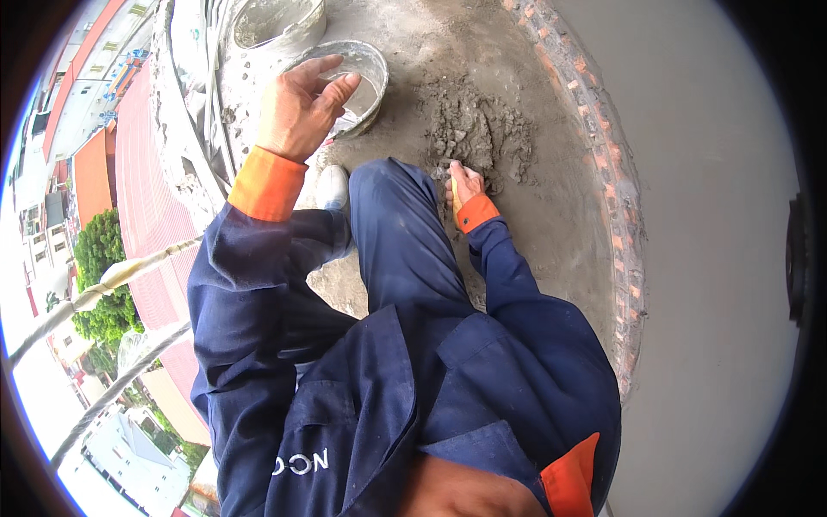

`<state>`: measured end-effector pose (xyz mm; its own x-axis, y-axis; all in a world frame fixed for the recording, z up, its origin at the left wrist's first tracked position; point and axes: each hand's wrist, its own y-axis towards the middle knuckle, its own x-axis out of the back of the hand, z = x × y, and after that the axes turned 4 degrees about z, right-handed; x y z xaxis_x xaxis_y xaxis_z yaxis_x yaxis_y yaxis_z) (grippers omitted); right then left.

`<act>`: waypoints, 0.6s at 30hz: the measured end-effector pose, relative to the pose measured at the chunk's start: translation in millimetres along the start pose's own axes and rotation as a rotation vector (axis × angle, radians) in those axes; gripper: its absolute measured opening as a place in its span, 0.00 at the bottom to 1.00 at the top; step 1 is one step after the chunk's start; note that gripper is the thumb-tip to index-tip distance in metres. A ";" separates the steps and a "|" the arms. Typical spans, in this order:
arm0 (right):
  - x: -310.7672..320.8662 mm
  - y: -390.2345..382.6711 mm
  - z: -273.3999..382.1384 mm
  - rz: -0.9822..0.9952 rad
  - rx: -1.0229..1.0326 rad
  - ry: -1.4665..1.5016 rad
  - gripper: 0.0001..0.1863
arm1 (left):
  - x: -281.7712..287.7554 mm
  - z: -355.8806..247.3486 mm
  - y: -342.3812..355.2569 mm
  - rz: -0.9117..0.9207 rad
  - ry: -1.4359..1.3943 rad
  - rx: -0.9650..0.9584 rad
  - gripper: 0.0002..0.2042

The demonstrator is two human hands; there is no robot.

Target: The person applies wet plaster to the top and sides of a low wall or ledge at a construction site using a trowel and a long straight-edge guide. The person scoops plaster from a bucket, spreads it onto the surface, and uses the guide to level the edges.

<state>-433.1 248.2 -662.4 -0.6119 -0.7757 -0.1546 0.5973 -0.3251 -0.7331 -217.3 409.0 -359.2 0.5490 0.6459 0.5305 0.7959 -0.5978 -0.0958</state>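
Note:
My left hand [297, 108] is raised in front of a round, dark-rimmed bucket [380, 86] with grey, watery contents. Its thumb and fingers are apart, and it holds nothing. Lower and to the right, my right hand [467, 183] is closed around the yellowish handle of a trowel [455, 200]. The trowel's blade is mostly hidden by the hand and the mortar. Just beyond that hand lies a rough heap of wet grey mortar [482, 129] on the cement-smeared surface. My bent knee [396, 194] is between my two arms.
A second mortar-stained bucket [314, 26] stands at the far left. Along the right runs a curved row of broken bricks [610, 164], beside a smooth grey wall [706, 215]. At left, ropes [112, 277] stretch across an open drop with a red roof [151, 172] and trees below.

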 end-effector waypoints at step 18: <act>68.9 -62.6 -65.1 0.110 0.063 -1.339 0.28 | 17.7 0.7 -16.0 -0.026 -0.118 0.063 0.20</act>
<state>-546.4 250.3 -670.2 0.3929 -0.7157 0.5775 0.6548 -0.2232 -0.7221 -220.2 430.3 -348.9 0.5512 0.7144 0.4310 0.8227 -0.5515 -0.1380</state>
